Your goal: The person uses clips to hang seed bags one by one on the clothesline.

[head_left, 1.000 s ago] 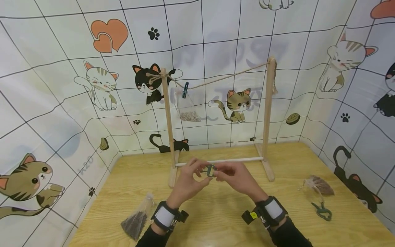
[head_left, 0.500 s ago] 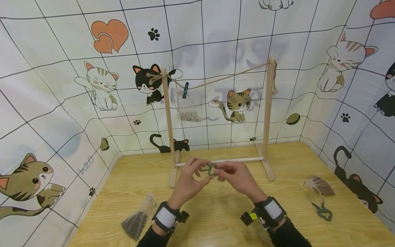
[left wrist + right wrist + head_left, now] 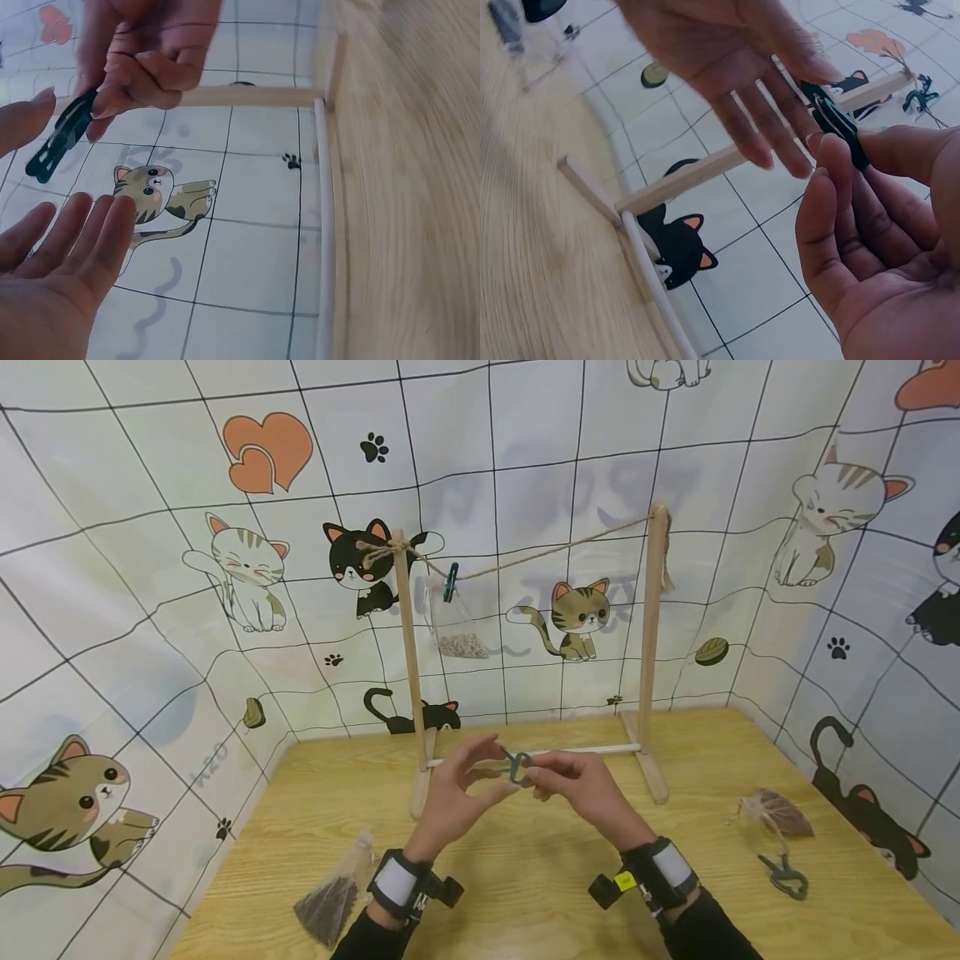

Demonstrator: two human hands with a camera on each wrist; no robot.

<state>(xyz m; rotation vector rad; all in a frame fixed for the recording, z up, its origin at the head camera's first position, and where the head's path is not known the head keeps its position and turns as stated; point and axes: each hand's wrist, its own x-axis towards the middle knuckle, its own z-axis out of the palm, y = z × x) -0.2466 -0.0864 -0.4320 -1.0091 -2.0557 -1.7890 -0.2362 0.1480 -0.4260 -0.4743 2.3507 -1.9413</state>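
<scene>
A staged recording booth: beyond the hands, white grid-lined cartoon-cat cloth (image 3: pixel 150 527) walls a light wooden tabletop (image 3: pixel 525 877), and a small wooden rack strung with twine (image 3: pixel 649 635) stands just behind them.

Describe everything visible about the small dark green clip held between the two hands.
The small dark green plastic clip is a flat, narrow clothes-peg shape with two prongs at its free end. The right hand pinches one end between thumb and fingertips, as the wrist views show. The left hand is beside it with fingers straight; its thumb tip lies near the clip, though contact cannot be told. It hangs above the light wooden table, before the wooden rack.
</scene>
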